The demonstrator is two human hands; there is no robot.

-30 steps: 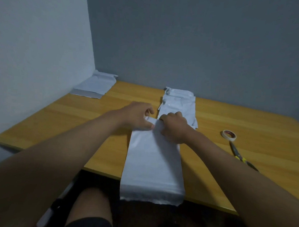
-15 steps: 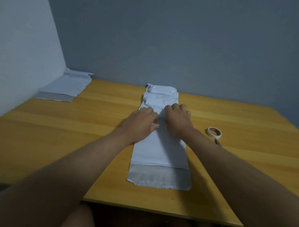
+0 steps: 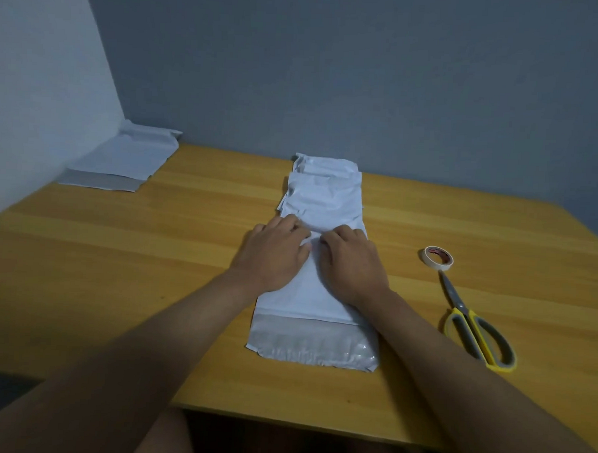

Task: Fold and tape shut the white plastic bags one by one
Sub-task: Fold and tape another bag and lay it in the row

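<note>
On middle of wooden counter (image 3: 116, 287), white plastic bag (image 3: 308, 295) lies flat, grey flap end toward person. Left hand (image 3: 272, 256) and right hand (image 3: 352, 263) rest side by side on far end of bag, grip released, fingers quite flat and pressing fold down. Just behind, touching, pile of folded bags (image 3: 323, 193). Right of bag: tape roll (image 3: 438, 258), near it yellow-grey scissors (image 3: 475, 323). Far left corner: more flat bags (image 3: 125, 162) against wall.

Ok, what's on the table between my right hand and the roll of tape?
Nothing: in the head view, only bare wooden table lies between the right hand and the tape roll. The scissors lie nearer you.
</note>
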